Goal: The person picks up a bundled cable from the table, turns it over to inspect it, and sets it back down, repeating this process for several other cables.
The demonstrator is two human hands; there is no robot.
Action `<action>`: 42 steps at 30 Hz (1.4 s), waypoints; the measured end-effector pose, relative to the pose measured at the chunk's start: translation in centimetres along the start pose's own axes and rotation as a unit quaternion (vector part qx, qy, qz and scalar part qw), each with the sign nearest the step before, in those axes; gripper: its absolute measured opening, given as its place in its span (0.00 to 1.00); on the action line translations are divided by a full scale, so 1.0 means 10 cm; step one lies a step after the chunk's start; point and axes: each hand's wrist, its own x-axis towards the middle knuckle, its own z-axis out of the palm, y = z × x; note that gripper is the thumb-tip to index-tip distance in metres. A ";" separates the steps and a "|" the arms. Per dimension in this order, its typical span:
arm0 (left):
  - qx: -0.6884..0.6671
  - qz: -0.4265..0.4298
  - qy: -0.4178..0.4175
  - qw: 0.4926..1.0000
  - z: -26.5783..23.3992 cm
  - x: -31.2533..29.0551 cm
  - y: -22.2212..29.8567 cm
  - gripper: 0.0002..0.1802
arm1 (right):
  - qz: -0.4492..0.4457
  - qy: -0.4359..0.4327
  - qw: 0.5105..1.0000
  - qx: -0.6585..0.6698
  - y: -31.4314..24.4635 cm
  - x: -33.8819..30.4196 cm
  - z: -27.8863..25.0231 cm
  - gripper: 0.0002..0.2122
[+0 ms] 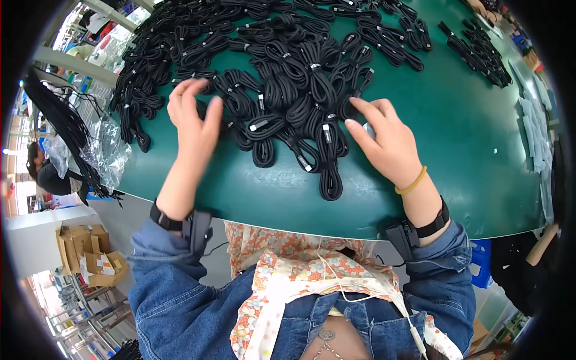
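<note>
A heap of coiled black cables (pixel 288 78), tied in bundles and showing silver connector ends, is spread over the green table (pixel 264 204). My left hand (pixel 195 123) hovers at the heap's left side, its thumb and fingers apart and slightly blurred. Nothing shows in its grasp. At the heap's right edge is my right hand (pixel 390 144), thumb and forefinger spread. Its fingertips reach the outer cables, though whether they touch is unclear. A small greyish patch behind that thumb is too hidden to name. Between my hands, one cable bundle (pixel 330 180) lies nearest the table's front edge.
More cable bundles (pixel 480 54) lie at the far right. Flat grey plastic bags (pixel 533 129) line the right edge. Left of the table hang long black cables (pixel 63 123) beside clear plastic (pixel 108 156). Cardboard boxes (pixel 90 255) stand lower left. Other people are at the sides.
</note>
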 end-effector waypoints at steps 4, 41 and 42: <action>-0.151 0.285 -0.224 0.920 -0.23 -0.06 1.01 0.21 | -0.015 0.041 0.999 0.014 0.03 -0.03 0.00 0.14; -0.233 0.458 0.160 0.843 0.29 -0.10 1.58 0.02 | -0.039 0.025 0.736 0.675 0.06 -0.11 -0.24 0.38; -0.229 0.459 0.155 0.844 0.29 -0.10 1.59 0.02 | -0.038 0.026 0.737 0.674 0.09 -0.10 -0.24 0.38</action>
